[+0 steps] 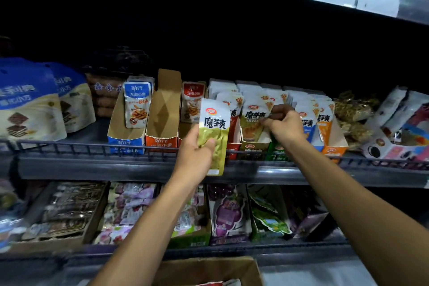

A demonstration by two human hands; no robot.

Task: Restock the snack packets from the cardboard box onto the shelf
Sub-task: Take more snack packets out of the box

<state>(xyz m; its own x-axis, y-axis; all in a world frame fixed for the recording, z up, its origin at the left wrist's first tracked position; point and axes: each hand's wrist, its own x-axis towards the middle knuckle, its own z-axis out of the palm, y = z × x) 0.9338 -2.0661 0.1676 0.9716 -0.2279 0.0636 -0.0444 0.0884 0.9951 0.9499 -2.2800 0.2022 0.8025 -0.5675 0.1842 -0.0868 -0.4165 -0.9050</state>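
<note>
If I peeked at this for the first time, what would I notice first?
Probably the yellow-green snack packet held up mid-picture in the grip of the left hand, in front of the shelf rail. Just right of it, the right hand pinches at the packets in the display boxes.

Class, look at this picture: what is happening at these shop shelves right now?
A person is restocking snacks. The left hand grips a white and yellow-green snack packet, held upright in front of the middle wire-fronted shelf. The right hand reaches into the row of display cartons, fingers pinching the top of the standing white and yellow packets there. The open brown cardboard box sits below, at the bottom edge of the view. The held packet is not yet on the shelf.
</note>
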